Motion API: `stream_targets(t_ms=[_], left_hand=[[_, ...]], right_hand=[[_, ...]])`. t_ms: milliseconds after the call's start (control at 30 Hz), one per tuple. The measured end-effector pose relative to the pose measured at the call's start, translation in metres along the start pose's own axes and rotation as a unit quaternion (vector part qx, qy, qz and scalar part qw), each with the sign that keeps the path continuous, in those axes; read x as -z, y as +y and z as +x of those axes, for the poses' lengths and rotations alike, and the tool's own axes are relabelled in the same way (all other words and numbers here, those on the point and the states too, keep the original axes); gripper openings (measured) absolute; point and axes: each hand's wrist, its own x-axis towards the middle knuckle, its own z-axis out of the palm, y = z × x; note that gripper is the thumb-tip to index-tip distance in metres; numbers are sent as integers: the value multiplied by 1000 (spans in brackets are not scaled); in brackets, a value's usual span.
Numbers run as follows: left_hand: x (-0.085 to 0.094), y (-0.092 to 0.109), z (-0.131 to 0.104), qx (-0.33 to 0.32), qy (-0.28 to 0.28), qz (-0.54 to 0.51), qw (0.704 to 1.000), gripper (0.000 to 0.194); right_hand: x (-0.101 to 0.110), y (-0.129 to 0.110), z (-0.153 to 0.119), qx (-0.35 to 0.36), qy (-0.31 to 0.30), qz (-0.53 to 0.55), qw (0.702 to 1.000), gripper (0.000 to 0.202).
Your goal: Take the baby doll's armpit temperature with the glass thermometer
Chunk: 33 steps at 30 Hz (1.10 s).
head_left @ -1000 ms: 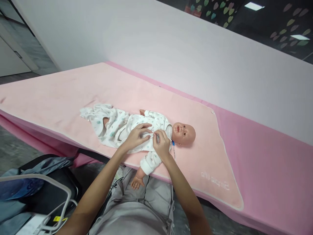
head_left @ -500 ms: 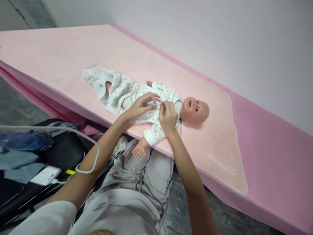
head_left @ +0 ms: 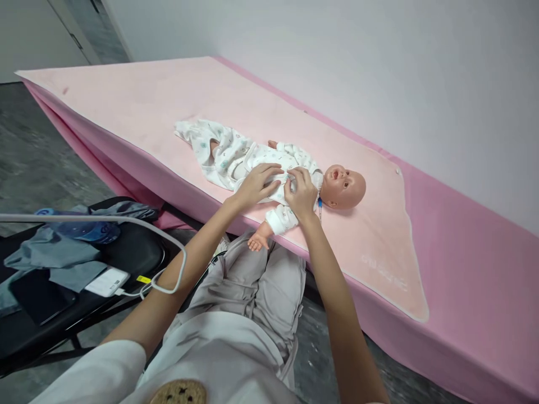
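A baby doll (head_left: 344, 188) lies on its back on a pink-covered table, its head to the right. It wears a white patterned baby outfit (head_left: 227, 148), whose leg part is loose and spread to the left. My left hand (head_left: 259, 184) rests over the doll's belly, fingers apart and slightly bent. Beside it, my right hand (head_left: 301, 193) lies on the doll's chest with fingers curved and spread. Neither hand shows a grip on the cloth, though the palms are hidden. One doll hand (head_left: 259, 238) hangs over the table's near edge.
A pale pink mat (head_left: 370, 241) covers much of the table, against a white wall (head_left: 379, 67). At left, a black chair (head_left: 138, 249) bears a blue bottle (head_left: 99, 230), grey cloth, a phone (head_left: 42, 294) and a white power bank (head_left: 107, 280). Its white cable (head_left: 179, 280) crosses my left forearm.
My right hand's fingers, pinched together at the outfit's front earlier, are now spread on the chest. My left hand has flattened slightly. The whole view has shifted, showing more of the chair.
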Motion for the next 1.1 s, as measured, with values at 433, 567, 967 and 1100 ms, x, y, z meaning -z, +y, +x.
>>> stream_targets(t_ms=[433,567,967,1100], left_hand=[[15,-11,-27,66,45,15,997,34],[10,-14,-23,64,49,40,996,35],[7,-19,-13,82,93,25,992,22],[9,-19,-13,69,113,1,991,20]], right_hand=[[-2,-32,12,10,-87,-59,994,24],[-3,-35,11,-16,-81,-58,995,23],[-20,-25,8,-37,-28,5,999,22],[-21,-25,9,-41,-24,24,999,22]])
